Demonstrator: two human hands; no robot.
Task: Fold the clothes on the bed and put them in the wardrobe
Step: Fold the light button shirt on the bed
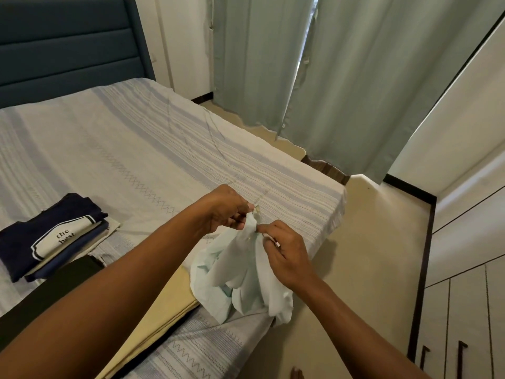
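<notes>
At the far left of the bed (142,143) a folded stack (54,236) of navy and cream tops lies flat, well apart from the work. Just to its right a black garment (62,283) and a yellow cloth (175,305) lie spread beneath the left forearm, not yet folded by the look of them. The left hand (224,212) reaches forward over the mattress, its wrist bent down and its fingers curled in, pinching the bunched top of a pale mint garment (246,280). That garment hangs straight down from the grip, long axis close to vertical. Its crumpled lower part rests on the near edge of the bed, beside the yellow cloth, and spills a little past the side. The right hand (287,255) comes in from the right, a little lower and nearer the person, with thumb and forefinger pinched on the same gathered edge; the other fingers curl loosely. The two pinches sit almost touching, so the cloth between them is a knot, not a span. I judge the coming move turns on this: the hands need to part sideways along that top edge to open the garment flat. Further right the wardrobe (470,242) stands with its doors closed.
</notes>
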